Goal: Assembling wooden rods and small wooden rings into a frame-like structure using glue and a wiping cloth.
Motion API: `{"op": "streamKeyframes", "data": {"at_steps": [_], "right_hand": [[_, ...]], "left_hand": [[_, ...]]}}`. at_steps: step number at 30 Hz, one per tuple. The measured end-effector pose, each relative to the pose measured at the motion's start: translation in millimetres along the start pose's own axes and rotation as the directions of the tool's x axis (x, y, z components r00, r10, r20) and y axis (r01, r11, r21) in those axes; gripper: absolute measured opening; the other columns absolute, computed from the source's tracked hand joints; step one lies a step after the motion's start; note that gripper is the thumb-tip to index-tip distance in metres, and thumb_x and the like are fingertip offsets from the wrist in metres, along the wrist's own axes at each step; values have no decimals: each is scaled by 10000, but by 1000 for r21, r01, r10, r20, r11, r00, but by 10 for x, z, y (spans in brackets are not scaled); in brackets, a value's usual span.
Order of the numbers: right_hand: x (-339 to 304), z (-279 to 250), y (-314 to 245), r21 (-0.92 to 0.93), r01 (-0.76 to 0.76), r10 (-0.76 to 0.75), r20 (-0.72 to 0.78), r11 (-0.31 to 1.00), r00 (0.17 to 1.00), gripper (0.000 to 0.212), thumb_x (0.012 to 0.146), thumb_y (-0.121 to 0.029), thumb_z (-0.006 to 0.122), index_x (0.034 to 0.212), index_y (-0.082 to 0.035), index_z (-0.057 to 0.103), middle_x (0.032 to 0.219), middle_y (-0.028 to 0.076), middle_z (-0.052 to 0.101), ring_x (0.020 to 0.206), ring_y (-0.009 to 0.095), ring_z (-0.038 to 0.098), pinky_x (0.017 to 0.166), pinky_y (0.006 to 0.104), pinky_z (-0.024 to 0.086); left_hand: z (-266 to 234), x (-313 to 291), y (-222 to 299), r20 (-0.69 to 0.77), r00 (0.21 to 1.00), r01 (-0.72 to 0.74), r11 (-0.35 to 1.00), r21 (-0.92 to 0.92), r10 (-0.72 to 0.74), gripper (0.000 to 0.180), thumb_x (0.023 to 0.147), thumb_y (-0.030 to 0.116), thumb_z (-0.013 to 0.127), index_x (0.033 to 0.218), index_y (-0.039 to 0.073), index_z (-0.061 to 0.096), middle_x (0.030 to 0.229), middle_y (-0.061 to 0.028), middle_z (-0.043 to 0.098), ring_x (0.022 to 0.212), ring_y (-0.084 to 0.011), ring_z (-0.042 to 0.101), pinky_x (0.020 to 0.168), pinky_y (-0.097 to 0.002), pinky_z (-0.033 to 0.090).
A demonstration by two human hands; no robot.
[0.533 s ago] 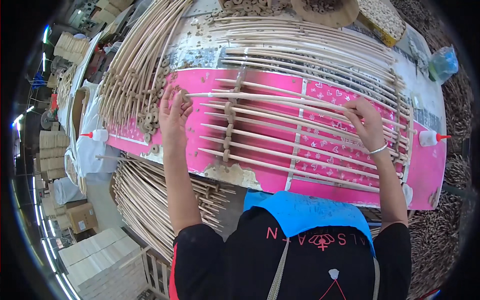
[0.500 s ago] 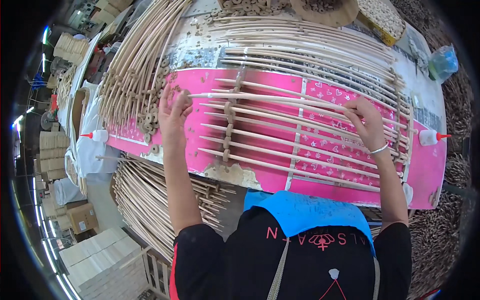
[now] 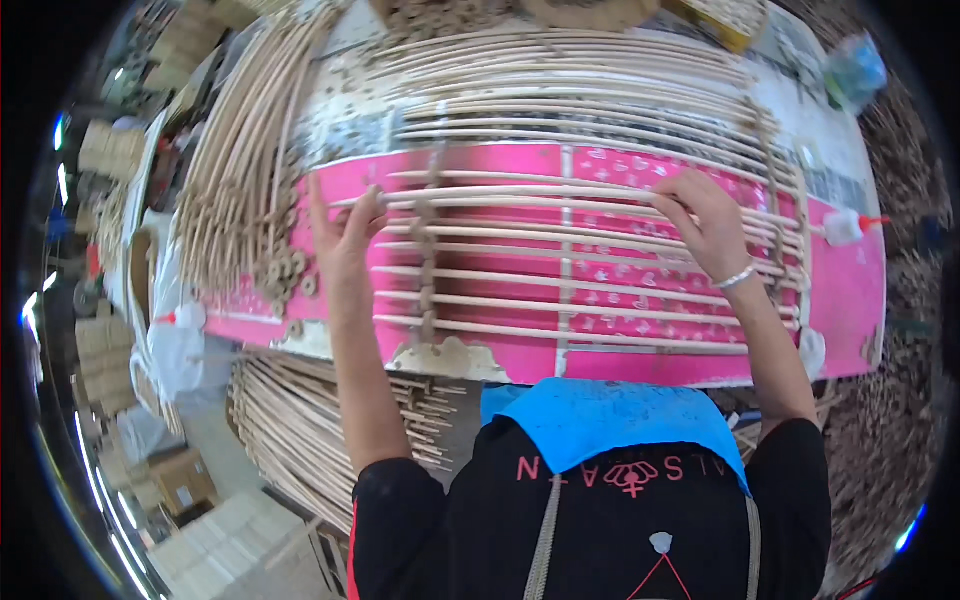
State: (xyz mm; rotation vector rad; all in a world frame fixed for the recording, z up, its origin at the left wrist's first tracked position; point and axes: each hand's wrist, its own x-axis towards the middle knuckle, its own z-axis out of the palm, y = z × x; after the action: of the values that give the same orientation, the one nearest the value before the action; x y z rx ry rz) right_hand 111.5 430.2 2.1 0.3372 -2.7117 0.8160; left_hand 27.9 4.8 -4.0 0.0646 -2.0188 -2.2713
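Observation:
My right hand (image 3: 705, 225) is closed on a pale, thin wooden rod (image 3: 520, 191), pinching it between thumb and fingers. The rod lies crosswise above the row of others. My left hand (image 3: 346, 235) is at its left end, index finger stretched out, thumb against a small wooden ring (image 3: 378, 196) there. The rod's tip seems to stick out left past the ring; blur hides the exact grip. Below, several parallel rods (image 3: 600, 291) with tapered left ends rest across a notched wooden strip (image 3: 428, 270) on a pink sheet (image 3: 480, 356).
More rods lie at the back of the table (image 3: 345, 122). A bundle with rings (image 3: 235, 160) fills the left; another bundle (image 3: 310, 420) lies below the table edge. Red-tipped white glue bottles stand left (image 3: 188, 316) and right (image 3: 842, 228). Loose rings (image 3: 290, 270) lie left of my left hand.
The whole view has shifted slightly left. The rod's tip now shows to the left of the ring, between my left thumb and index finger. My right hand keeps its pinch on the rod.

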Motion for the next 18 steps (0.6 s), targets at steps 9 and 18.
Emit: {"op": "streamKeyframes", "data": {"at_steps": [9,18], "right_hand": [[-8,185,153,90,-65,67,-19,994,998,161,942,-258,728,991,-106,709,927,66,700,899,280,686,766,408,550],[-143,255,238,67,-89,94,-72,994,993,167,959,-265,699,965,-98,707,934,61,681,930,282,664,807,416,538]], "left_hand": [[-270,303,-282,145,988,-68,995,80,56,730,1065,132,634,1670,88,227,1107,-105,734,991,-159,699,919,-315,558],[67,276,-216,146,989,-56,980,189,29,690,1066,149,634,1656,92,281,1067,-65,742,993,-142,714,939,-324,567]]}}
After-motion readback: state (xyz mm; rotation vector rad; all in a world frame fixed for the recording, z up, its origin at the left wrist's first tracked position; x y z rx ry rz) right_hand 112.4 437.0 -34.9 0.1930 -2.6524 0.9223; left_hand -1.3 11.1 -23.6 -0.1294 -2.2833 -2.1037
